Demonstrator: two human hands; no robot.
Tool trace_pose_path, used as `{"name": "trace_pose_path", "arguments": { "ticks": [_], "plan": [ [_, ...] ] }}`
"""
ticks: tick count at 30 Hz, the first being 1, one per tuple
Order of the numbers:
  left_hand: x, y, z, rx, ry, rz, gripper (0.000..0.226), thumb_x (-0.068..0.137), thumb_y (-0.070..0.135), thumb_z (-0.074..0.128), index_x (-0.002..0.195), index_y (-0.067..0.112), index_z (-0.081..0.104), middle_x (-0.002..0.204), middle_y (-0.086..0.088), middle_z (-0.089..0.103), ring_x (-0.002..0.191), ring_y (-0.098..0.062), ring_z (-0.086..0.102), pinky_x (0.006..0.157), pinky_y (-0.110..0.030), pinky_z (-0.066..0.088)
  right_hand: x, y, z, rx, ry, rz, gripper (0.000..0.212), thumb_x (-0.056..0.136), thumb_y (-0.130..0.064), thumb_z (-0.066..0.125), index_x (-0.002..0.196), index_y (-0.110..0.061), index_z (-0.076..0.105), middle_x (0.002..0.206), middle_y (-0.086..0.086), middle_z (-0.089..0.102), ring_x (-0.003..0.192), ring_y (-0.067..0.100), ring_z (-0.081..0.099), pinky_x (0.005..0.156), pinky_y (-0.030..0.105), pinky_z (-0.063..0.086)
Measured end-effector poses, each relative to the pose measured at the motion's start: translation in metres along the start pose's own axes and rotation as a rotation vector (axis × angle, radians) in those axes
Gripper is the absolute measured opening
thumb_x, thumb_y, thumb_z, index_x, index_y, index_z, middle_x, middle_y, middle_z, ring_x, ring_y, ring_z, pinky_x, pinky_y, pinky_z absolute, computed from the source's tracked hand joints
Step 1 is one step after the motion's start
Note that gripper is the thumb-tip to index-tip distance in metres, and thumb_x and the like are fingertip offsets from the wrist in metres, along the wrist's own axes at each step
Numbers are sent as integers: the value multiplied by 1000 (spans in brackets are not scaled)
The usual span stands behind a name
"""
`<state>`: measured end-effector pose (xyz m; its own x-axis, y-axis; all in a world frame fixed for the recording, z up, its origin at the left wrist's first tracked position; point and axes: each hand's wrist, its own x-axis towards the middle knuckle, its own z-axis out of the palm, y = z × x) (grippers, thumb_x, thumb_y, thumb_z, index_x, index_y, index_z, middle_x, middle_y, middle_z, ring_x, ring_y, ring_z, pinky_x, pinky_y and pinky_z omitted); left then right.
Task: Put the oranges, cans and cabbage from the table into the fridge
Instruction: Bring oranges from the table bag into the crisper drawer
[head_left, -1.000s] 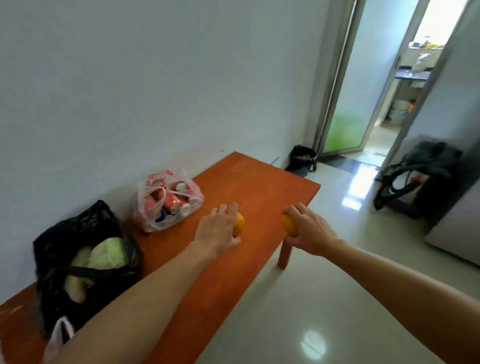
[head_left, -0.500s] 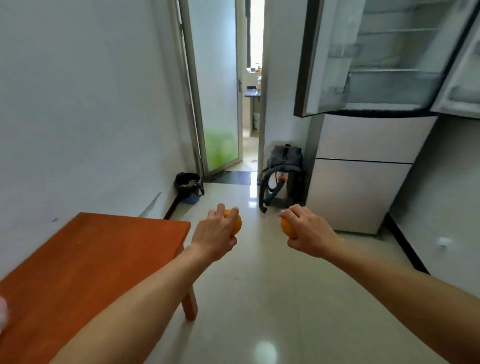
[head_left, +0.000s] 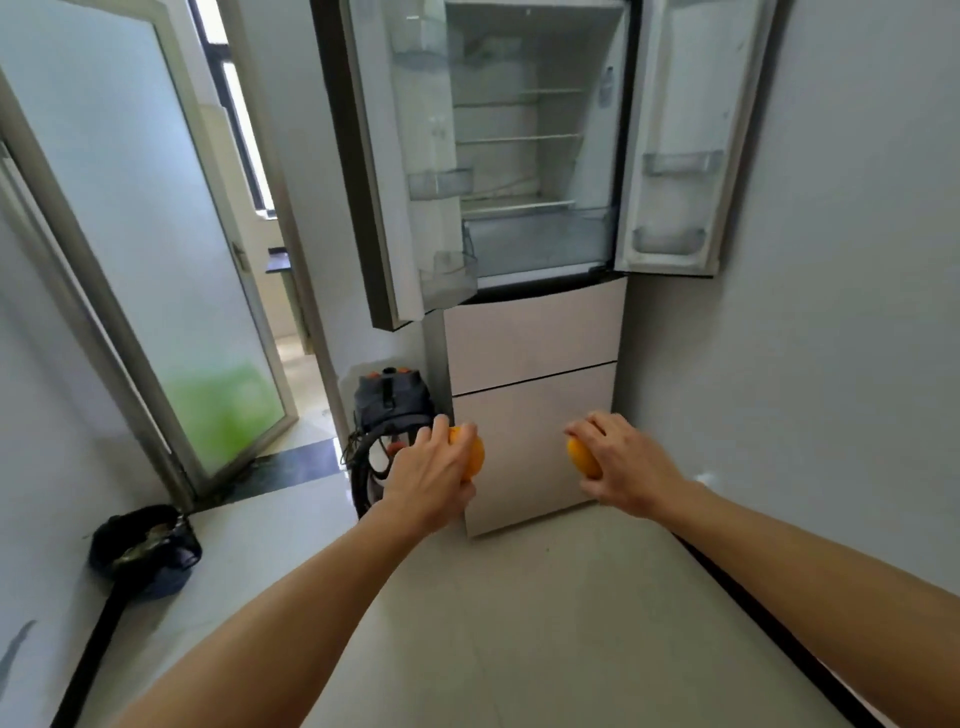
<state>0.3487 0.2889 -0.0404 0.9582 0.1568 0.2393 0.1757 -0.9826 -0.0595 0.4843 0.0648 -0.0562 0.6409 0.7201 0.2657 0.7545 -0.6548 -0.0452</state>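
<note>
1. Left orange (head_left: 471, 453): the left hand (head_left: 428, 480) grips it, fingers curled over the top. Right orange (head_left: 582, 458): the right hand (head_left: 631, 467) clasps it from the side. We note both fruit are carried low, level with the fridge's lower drawer front (head_left: 535, 415) and well below the open compartment.
2. Each hand covers only part of its orange. We judge that smooth, round peel could slip during the upward reach, and a dropped orange would roll across the glossy floor tiles (head_left: 519, 649).
3. Both upper doors stand open. The left door (head_left: 382, 171) juts toward us with its lower corner above the left hand's likely path, so a straight lift risks clipping it. The right door (head_left: 672, 104) leaves more room.
4. The shelves (head_left: 519, 139) look flat and bare. We expect an orange set near an edge could roll out. The bottom bin (head_left: 540, 241) seems the safer spot.
5. What looks like a grey canister vacuum (head_left: 387, 402) sits just beside the fridge, its black hose (head_left: 361, 478) looping onto the floor. A step to the left could snag it.
6. A black dustpan (head_left: 145, 543) lies further left, well apart from our path.
7. Cans, cabbage and table are out of view; we judge the task is early.
</note>
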Motion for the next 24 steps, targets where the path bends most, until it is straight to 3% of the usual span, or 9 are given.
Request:
{"name": "trace_pose_path", "arguments": {
  "ticks": [6, 13, 24],
  "plan": [
    [132, 26, 31, 4, 20, 110, 68, 87, 39, 57, 144, 22, 23, 134, -11, 37, 114, -30, 47, 71, -35, 49, 69, 96, 13, -28, 40, 91, 63, 75, -38, 70, 132, -25, 45, 124, 1, 46, 109, 22, 51, 74, 31, 50],
    [312, 45, 65, -43, 42, 76, 69, 88, 40, 57, 144, 25, 21, 134, -8, 36, 114, -27, 46, 73, -32, 46, 200, 231, 21, -5, 65, 98, 67, 77, -39, 71, 135, -29, 39, 128, -1, 42, 113, 19, 47, 81, 30, 50],
    [530, 4, 62, -78, 212, -17, 67, 82, 39, 63, 138, 26, 29, 122, -5, 38, 106, -25, 49, 67, -33, 44, 402, 334, 22, 35, 171, 48, 69, 76, -36, 72, 137, -27, 40, 130, 0, 42, 110, 21, 50, 76, 26, 40]
  ]
}}
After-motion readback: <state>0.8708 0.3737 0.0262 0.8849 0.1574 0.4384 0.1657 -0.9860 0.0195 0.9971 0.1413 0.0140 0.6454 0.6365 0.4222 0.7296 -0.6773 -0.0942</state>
